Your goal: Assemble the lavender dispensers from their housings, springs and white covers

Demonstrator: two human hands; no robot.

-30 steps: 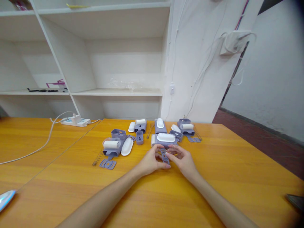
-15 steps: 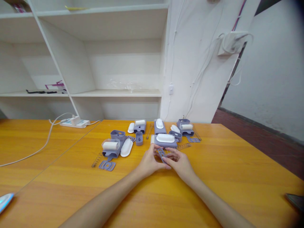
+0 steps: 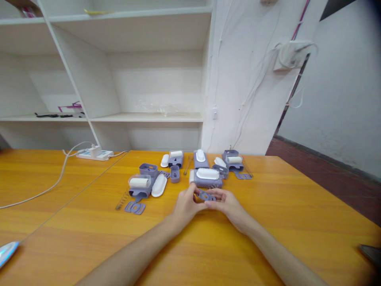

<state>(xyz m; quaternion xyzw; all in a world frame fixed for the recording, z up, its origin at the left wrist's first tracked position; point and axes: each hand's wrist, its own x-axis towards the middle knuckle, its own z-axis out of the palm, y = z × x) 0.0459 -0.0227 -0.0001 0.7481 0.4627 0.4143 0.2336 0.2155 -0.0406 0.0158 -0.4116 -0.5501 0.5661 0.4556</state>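
Observation:
My left hand [image 3: 186, 204] and my right hand [image 3: 228, 203] meet over the orange table [image 3: 268, 222] and together pinch a small flat purple-grey plastic strip [image 3: 206, 195] with holes in it. The strip lies nearly level between my fingertips, just in front of a purple-grey case with a white oval lid [image 3: 206, 177]. Both hands have their fingers closed on the strip. A thin coil spring [image 3: 212, 186] lies close behind my fingers.
Several purple-grey cases, white lids, springs and flat strips are spread across the table's far middle, with a roller case [image 3: 139, 183] and a flat strip [image 3: 135, 207] at the left. A power strip [image 3: 94, 153] with a white cable lies far left. White shelves stand behind.
The strip has turned from upright to nearly flat between my fingers. Both hands have shifted a little away from me, toward the case with the white lid.

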